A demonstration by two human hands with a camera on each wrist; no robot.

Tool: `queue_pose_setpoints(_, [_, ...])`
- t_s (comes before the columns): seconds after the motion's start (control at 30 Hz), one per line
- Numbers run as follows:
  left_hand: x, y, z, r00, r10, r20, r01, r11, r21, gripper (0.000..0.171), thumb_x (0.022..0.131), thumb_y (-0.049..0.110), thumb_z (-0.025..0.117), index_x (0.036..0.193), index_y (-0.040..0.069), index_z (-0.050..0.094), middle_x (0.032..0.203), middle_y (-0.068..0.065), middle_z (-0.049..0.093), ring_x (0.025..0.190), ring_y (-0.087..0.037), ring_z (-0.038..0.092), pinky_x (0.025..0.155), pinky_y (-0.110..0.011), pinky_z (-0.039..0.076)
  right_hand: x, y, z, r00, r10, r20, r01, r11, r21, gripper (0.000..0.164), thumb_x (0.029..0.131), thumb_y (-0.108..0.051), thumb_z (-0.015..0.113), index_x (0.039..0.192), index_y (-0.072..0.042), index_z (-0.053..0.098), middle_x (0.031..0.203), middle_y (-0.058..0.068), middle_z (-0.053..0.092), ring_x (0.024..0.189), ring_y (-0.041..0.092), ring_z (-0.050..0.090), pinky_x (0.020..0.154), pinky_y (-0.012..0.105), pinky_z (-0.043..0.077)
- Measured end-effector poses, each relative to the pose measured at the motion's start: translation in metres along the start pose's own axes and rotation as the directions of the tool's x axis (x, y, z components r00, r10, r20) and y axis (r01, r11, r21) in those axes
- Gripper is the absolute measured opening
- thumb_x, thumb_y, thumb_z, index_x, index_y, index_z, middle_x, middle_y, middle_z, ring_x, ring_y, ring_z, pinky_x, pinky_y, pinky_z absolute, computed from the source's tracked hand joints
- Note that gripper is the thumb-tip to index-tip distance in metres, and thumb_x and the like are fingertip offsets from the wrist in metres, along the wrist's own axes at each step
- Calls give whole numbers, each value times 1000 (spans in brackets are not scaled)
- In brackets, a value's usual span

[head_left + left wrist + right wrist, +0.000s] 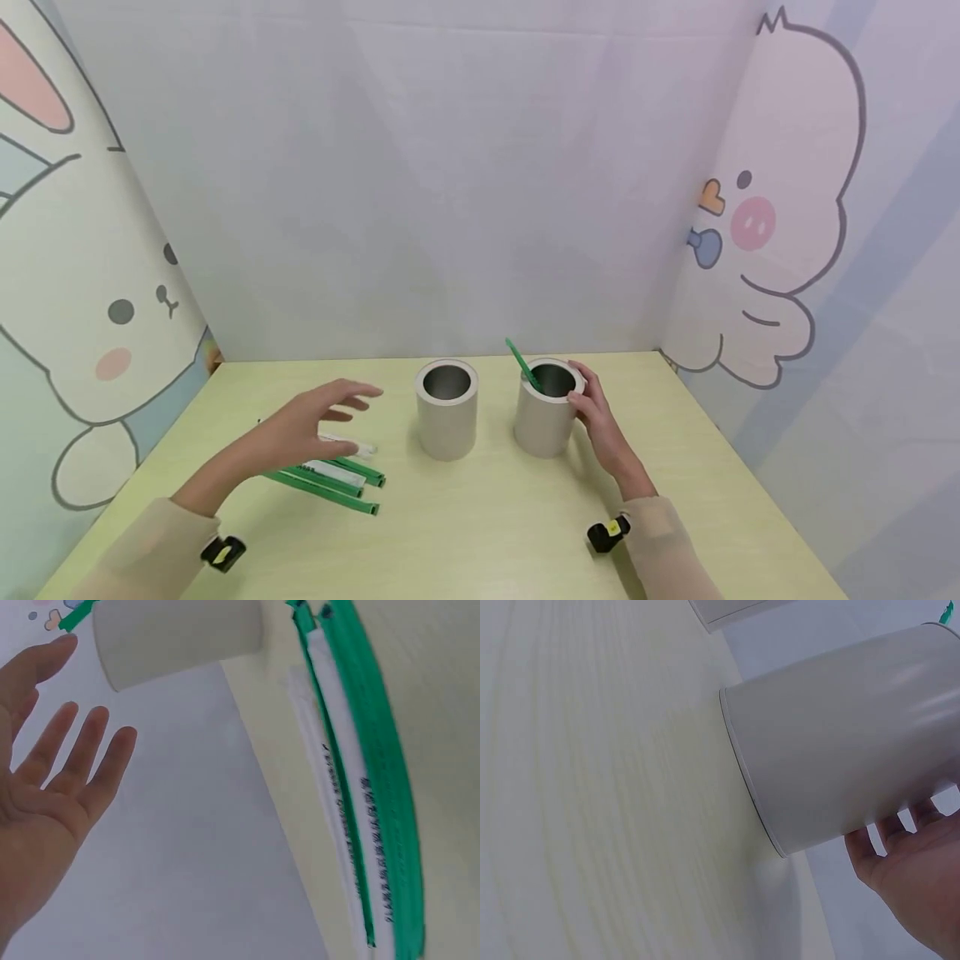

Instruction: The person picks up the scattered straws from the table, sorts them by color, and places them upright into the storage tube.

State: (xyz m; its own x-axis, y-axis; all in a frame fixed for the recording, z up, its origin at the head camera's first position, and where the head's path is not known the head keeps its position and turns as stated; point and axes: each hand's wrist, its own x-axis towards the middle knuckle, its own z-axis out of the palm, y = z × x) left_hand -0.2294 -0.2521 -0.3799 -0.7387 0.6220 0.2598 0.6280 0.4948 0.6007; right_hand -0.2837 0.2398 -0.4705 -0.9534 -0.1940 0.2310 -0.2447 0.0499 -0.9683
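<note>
My right hand (606, 425) holds the right-hand white cylindrical canister (542, 425) by its right side, near the rim. Thumb and fingers spread around the wall; in the right wrist view the fingertips (861, 846) rest against its side. One slim green stick-like packet (522, 364) leans in that canister, its upper end poking out over the rim. On the left, my left hand (307, 425) hovers with fingers apart and nothing in them. Beneath it lie several long thin wrapped packets, green ones (330, 493) and white ones (375, 847) with dark lettering.
A second white canister (447, 429), dark inside, stands upright between the hands. Both canisters are on a pale yellow wood-grain table (465, 542). A light curtain (435, 183) hangs behind, with cartoon-printed panels at both sides.
</note>
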Motion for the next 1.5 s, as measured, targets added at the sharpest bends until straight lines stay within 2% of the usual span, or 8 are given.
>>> queue_pose_setpoints(0.1, [-18, -11, 1, 998, -40, 55, 42, 999, -20, 71, 92, 19, 85, 154, 28, 51, 149, -2, 60, 129, -25, 64, 102, -38, 59, 0, 0, 0, 1000, 1, 1, -1, 1000, 0, 56, 113, -25, 38, 166, -21, 22, 164, 13, 35, 145, 29, 34, 122, 59, 24])
queue_pose_setpoints(0.23, [-36, -26, 5, 991, -70, 118, 78, 995, -66, 68, 93, 16, 84, 152, 26, 53, 145, -1, 63, 125, -21, 66, 100, -35, 60, 0, 0, -1, 1000, 0, 7, 0, 1000, 0, 56, 113, -25, 37, 167, -21, 21, 165, 13, 34, 146, 29, 32, 123, 62, 22])
queue_pose_setpoints(0.47, [-53, -48, 14, 979, -21, 203, 49, 989, -137, 57, 95, 16, 81, 147, 13, 58, 140, -15, 65, 122, -21, 67, 98, -40, 61, 0, 0, -1, 1000, -3, 6, 3, 1000, 5, 56, 113, -26, 37, 167, -22, 21, 165, 13, 33, 147, 30, 32, 124, 63, 21])
queue_pose_setpoints(0.63, [-57, -60, 19, 974, 0, 227, 35, 988, -151, 48, 95, 16, 81, 139, 8, 63, 133, -16, 68, 117, -24, 69, 93, -39, 62, -1, 1, 0, 1000, 0, 0, 0, 1000, -3, 55, 113, -26, 38, 165, -23, 23, 164, 11, 36, 145, 26, 34, 123, 59, 24])
queue_pose_setpoints(0.9, [-62, -70, 22, 965, -23, 262, 65, 986, -151, 42, 95, 12, 81, 134, 10, 66, 129, -12, 70, 115, -23, 71, 93, -36, 62, -1, 1, 0, 1000, -7, 5, 7, 1000, 1, 55, 113, -26, 38, 165, -23, 24, 163, 10, 36, 145, 25, 35, 123, 58, 24])
queue_pose_setpoints(1.23, [-61, -82, 28, 966, 69, 251, -43, 993, -107, 40, 92, -8, 76, 126, 12, 69, 117, -5, 73, 100, -16, 71, 81, -30, 63, -1, 2, 0, 1000, -4, 4, 4, 1000, 0, 55, 113, -26, 38, 166, -22, 22, 164, 11, 36, 144, 25, 35, 121, 56, 26])
queue_pose_setpoints(1.5, [-58, -87, 30, 961, 54, 270, -33, 996, -81, 39, 92, -12, 73, 120, 15, 73, 113, 4, 75, 96, -9, 70, 76, -27, 62, 0, 4, -1, 1000, -16, 11, 16, 1000, -2, 56, 112, -26, 37, 166, -22, 22, 165, 11, 35, 145, 27, 34, 121, 57, 25])
